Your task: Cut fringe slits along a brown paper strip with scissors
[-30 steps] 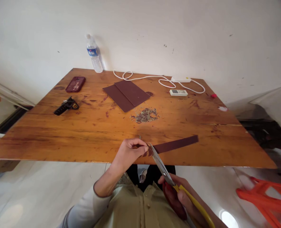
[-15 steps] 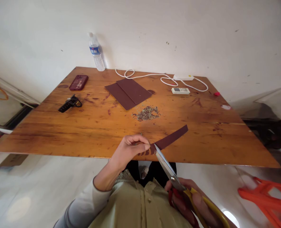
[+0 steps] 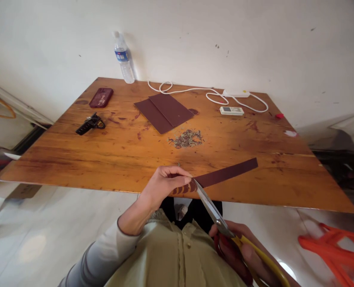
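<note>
Over the table's front edge, my left hand point(image 3: 167, 181) pinches a dark maroon strip point(image 3: 227, 172) between thumb and fingers. The strip looks like sandpaper or card; its far end points right and slightly away from me. Its part below my left hand shows several curved cuts. My right hand point(image 3: 239, 247) is wrapped round the red and yellow handles of a pair of scissors point(image 3: 208, 205). The scissors' tips meet the strip just right of my left fingertips, and the blades look nearly closed. Beyond my hands lies a small pile of scraps point(image 3: 187, 138).
Two overlapping maroon sheets point(image 3: 165, 113) lie mid-table. Around them are a phone in a maroon case point(image 3: 101, 97), a black clip-like object point(image 3: 90, 123), a water bottle point(image 3: 124, 63), a white remote point(image 3: 231, 111) and a cabled power strip point(image 3: 236, 93). An orange stool point(image 3: 329, 247) stands right.
The strip's free end has swung further right and lies flatter. The scissor blades have come closer together at the cut. The whole view has shifted slightly.
</note>
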`<state>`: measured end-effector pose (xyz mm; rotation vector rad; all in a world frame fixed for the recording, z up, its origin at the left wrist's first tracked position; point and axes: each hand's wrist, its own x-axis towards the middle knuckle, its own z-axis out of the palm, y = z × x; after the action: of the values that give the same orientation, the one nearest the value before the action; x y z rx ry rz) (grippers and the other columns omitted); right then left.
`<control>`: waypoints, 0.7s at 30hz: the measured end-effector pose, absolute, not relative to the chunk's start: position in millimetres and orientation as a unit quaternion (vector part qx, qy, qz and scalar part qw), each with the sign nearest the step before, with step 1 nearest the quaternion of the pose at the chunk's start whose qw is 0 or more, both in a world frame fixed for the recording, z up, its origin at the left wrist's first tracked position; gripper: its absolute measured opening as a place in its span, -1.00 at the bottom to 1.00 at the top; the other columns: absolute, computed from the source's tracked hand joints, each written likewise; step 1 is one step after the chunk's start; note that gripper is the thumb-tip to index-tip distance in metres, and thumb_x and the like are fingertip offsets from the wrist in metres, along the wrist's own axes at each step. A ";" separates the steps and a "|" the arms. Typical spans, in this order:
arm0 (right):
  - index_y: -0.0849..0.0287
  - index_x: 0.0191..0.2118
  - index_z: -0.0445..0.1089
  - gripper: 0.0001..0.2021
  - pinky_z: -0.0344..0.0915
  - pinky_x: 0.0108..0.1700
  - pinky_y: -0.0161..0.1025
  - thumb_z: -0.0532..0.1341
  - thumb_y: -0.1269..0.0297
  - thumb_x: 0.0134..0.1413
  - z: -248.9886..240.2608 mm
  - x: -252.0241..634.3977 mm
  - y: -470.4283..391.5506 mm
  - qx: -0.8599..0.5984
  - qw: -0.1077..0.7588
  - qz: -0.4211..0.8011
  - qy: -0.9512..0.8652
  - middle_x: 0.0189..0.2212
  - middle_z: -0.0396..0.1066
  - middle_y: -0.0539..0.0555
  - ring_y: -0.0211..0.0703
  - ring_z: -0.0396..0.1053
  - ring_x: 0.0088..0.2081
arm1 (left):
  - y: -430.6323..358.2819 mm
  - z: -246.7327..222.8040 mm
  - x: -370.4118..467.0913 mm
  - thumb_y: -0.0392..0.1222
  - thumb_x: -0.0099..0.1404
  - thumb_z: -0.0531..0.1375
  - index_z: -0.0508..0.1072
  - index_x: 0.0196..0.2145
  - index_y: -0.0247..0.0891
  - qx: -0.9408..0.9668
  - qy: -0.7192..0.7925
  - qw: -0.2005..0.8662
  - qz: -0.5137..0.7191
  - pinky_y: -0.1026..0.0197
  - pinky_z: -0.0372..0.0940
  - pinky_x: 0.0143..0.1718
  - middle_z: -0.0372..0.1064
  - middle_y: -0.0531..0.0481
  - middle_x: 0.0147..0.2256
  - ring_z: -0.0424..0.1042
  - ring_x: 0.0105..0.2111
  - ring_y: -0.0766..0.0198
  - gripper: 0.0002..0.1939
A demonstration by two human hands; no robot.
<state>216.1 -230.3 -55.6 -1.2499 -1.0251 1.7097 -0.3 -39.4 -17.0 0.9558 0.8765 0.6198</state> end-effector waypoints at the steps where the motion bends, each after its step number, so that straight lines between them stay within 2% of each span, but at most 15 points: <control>1: 0.18 0.11 0.43 -0.27 -0.04 -0.54 -0.29 0.05 -0.42 0.25 -55.7 217.9 -231.2 -0.488 0.384 0.672 -0.404 -0.67 0.14 -0.16 -0.33 -0.05 -0.67 | -38.7 -17.1 -0.6 -0.13 0.06 0.43 0.65 -0.45 -0.28 0.443 0.400 0.751 0.283 0.26 0.26 -0.40 0.56 -0.06 -0.46 0.41 -0.49 0.32 -0.84; 6: 0.19 0.06 0.45 -0.28 0.02 -0.56 -0.32 0.00 -0.41 0.28 -53.8 221.9 -233.5 -0.498 0.375 0.670 -0.404 -0.61 0.19 -0.12 -0.33 -0.01 -0.65 | -36.9 -15.5 1.4 -0.16 0.04 0.43 0.64 -0.45 -0.28 0.446 0.403 0.748 0.283 0.26 0.27 -0.40 0.53 -0.02 -0.49 0.39 -0.51 0.34 -0.86; 11: 0.21 -0.01 0.45 -0.22 -0.07 -0.64 -0.34 0.01 -0.48 0.20 -50.8 218.3 -232.2 -0.501 0.371 0.685 -0.378 -0.66 0.13 -0.16 -0.35 -0.08 -0.69 | -39.3 -12.3 4.2 -0.16 0.03 0.41 0.63 -0.46 -0.29 0.450 0.411 0.741 0.282 0.27 0.22 -0.45 0.48 0.00 -0.54 0.35 -0.54 0.35 -0.86; 16: 0.19 -0.05 0.46 -0.29 -0.12 -0.66 -0.37 0.04 -0.44 0.23 -46.9 216.9 -227.9 -0.477 0.368 0.700 -0.383 -0.68 0.05 -0.20 -0.36 -0.13 -0.70 | -39.8 -8.1 4.1 -0.17 0.01 0.39 0.61 -0.50 -0.29 0.453 0.407 0.744 0.275 0.29 0.15 -0.50 0.40 0.05 -0.60 0.26 -0.59 0.40 -0.88; 21: 0.17 -0.05 0.47 -0.32 -0.13 -0.67 -0.37 0.10 -0.42 0.21 -38.7 216.8 -225.2 -0.499 0.369 0.688 -0.376 -0.65 0.07 -0.19 -0.36 -0.14 -0.69 | -38.3 -7.8 2.8 -0.19 0.03 0.37 0.61 -0.49 -0.28 0.465 0.406 0.739 0.269 0.28 0.20 -0.46 0.46 0.02 -0.56 0.32 -0.56 0.37 -0.89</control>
<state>216.8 -225.2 -38.7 -1.2804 -0.9653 1.7656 2.8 -38.3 -7.8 1.0193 0.8913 0.5905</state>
